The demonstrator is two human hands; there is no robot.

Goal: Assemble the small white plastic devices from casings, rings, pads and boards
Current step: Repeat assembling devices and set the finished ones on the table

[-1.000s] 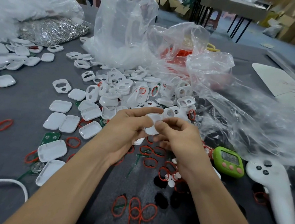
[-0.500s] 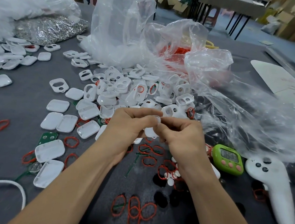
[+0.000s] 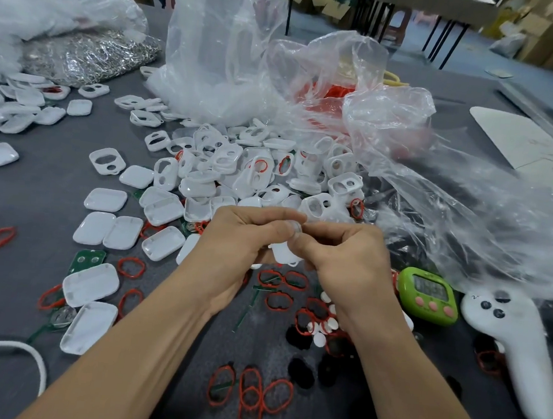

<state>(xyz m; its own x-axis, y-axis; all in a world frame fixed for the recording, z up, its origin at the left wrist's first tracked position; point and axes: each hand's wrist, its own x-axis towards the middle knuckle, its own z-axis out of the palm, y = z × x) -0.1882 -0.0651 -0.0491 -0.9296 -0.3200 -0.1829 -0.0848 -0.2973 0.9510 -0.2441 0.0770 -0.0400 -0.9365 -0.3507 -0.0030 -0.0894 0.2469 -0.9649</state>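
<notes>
Head view: left hand (image 3: 231,249) and right hand (image 3: 340,261) meet fingertip to fingertip, both curled. The left grips a white casing (image 3: 283,254) that hangs between the two palms, and the right pinches a small pale part (image 3: 295,227) at the casing's upper edge, too hidden by fingers to name. Red rings (image 3: 278,301) lie directly beneath both hands, white pads (image 3: 319,338) by the right wrist, and the casing pile (image 3: 238,169) just beyond the knuckles. Risk: the seat is covered by fingers, so the part may go in crooked, or slip and vanish among the rings below.
</notes>
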